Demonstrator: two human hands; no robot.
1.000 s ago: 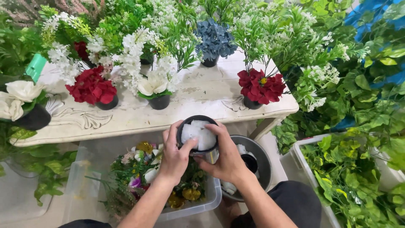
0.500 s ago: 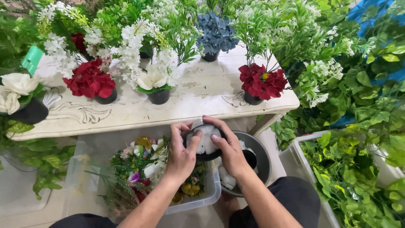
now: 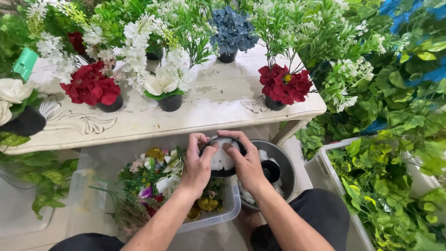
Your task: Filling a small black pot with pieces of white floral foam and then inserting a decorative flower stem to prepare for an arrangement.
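Note:
Both of my hands grip a small black pot (image 3: pixel 222 173) that has a white foam block (image 3: pixel 222 156) set inside it. My left hand (image 3: pixel 197 163) clasps the pot's left side, thumb on the foam. On the right side, my right hand (image 3: pixel 247 162) wraps the rim and its fingers press on the foam's top. The pot hovers over the right end of a clear plastic tub (image 3: pixel 218 219) filled with mixed artificial flowers (image 3: pixel 155 179).
A metal bowl (image 3: pixel 284 163) with another black pot (image 3: pixel 271 170) and foam pieces sits right of the tub. A white carved table (image 3: pixel 153 123) carries potted red (image 3: pixel 91 88), white (image 3: pixel 163 86) and blue (image 3: pixel 233 31) flowers. A white bin of green foliage (image 3: pixel 388 195) stands right.
The pot has tilted and dropped slightly toward me. My fingers have shifted from cupping the rim to pressing on the white foam inside it.

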